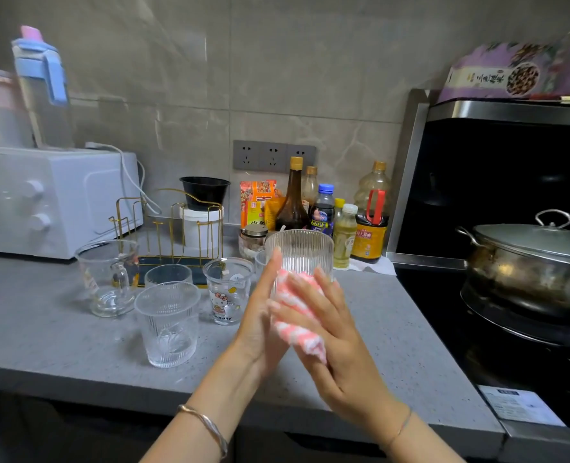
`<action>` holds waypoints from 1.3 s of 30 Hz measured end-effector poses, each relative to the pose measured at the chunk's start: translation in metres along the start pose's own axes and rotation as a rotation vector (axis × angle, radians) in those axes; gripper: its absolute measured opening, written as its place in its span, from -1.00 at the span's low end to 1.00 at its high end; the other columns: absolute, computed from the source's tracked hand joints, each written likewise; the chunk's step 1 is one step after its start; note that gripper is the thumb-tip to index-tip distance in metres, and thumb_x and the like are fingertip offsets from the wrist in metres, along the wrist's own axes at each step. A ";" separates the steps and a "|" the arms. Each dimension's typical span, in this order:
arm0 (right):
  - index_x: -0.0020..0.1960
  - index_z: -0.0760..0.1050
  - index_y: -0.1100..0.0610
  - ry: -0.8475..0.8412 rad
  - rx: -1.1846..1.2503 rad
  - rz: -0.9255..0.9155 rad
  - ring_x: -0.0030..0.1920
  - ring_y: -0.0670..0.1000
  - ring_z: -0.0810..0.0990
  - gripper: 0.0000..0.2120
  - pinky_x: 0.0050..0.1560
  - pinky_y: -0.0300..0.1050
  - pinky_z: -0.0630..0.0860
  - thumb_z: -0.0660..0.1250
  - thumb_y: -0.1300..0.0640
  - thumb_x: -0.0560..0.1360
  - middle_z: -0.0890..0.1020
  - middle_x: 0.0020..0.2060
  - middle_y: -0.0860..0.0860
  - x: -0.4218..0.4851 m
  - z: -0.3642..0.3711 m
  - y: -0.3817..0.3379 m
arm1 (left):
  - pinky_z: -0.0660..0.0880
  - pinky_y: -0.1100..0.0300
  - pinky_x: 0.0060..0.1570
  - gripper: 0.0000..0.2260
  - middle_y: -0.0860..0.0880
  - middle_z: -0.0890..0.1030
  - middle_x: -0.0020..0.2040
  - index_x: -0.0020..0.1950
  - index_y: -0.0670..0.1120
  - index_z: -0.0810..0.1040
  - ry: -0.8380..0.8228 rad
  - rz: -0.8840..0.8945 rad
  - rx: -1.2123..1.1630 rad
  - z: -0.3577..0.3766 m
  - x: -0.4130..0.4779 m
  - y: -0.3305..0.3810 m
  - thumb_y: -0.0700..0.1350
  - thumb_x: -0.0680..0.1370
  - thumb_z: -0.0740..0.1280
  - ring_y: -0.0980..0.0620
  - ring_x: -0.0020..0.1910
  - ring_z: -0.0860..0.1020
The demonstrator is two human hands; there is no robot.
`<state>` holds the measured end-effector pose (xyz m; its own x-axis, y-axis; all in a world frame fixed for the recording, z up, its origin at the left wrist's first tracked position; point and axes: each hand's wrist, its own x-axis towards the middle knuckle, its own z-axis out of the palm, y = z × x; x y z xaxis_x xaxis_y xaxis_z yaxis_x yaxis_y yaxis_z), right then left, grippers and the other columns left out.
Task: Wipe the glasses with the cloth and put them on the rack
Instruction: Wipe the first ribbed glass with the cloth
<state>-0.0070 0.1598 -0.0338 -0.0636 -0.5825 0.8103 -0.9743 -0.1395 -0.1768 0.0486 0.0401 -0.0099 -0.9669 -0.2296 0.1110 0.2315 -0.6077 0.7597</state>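
I hold a tall ribbed glass (302, 252) up over the grey counter. My left hand (260, 322) grips its left side. With my right hand (330, 329) I hold a pink-and-white cloth (293, 295) against the glass's front. The lower part of the glass is hidden behind the cloth and my hands. A gold wire rack (173, 228) stands at the back left with nothing on its pegs. In front of it stand another ribbed glass (168, 325), a cartoon-print cup (227, 289), a small glass (168, 275) and a clear handled cup (110, 279).
A white oven (53, 198) sits at the far left of the counter (59, 335). Several sauce and oil bottles (343, 212) line the wall behind the glass. At the right, a lidded steel pot (527, 262) rests on a black stove. A black bowl (205, 192) tops a white tub behind the rack.
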 end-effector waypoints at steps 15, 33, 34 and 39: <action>0.53 0.10 -0.02 0.130 0.268 0.207 0.55 -0.03 -0.10 -0.50 0.51 0.02 -0.03 0.00 -0.11 0.62 0.10 0.52 -0.20 0.016 -0.002 -0.007 | 0.50 0.01 0.10 -0.48 -0.17 0.65 0.11 0.12 -0.11 0.68 0.047 0.073 -0.041 0.005 0.000 -0.002 0.28 0.46 0.26 -0.08 0.01 0.63; 0.52 0.04 -0.13 0.201 0.258 0.277 0.54 -0.14 -0.10 -0.48 0.50 0.23 0.02 0.00 -0.18 0.59 0.07 0.47 -0.40 0.044 -0.017 -0.007 | 0.47 0.00 0.11 -0.40 -0.20 0.61 0.16 0.28 -0.11 0.59 -0.018 -0.004 0.013 -0.002 -0.001 0.003 0.32 0.53 0.15 -0.10 0.09 0.57; 0.52 0.02 -0.15 0.189 0.255 0.253 0.54 -0.13 -0.10 -0.49 0.50 0.23 0.01 -0.01 -0.16 0.60 0.07 0.47 -0.38 0.043 -0.016 -0.009 | 0.47 -0.01 0.13 -0.40 -0.20 0.61 0.17 0.27 -0.11 0.60 -0.018 0.002 0.014 -0.001 -0.002 0.003 0.32 0.51 0.18 -0.10 0.10 0.57; 0.48 0.22 -0.11 0.065 0.137 0.037 0.55 0.05 -0.05 -0.58 0.48 0.26 0.01 0.03 -0.01 0.63 0.15 0.52 -0.15 0.015 0.002 -0.013 | 0.36 -0.01 0.38 -0.34 -0.15 0.55 0.17 0.20 -0.19 0.58 -0.059 -0.084 -0.110 -0.005 -0.002 0.012 0.29 0.33 0.45 -0.10 0.21 0.51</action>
<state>0.0055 0.1517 -0.0203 -0.1172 -0.5371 0.8353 -0.9327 -0.2293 -0.2783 0.0536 0.0297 -0.0038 -0.9872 -0.1317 0.0897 0.1568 -0.7035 0.6932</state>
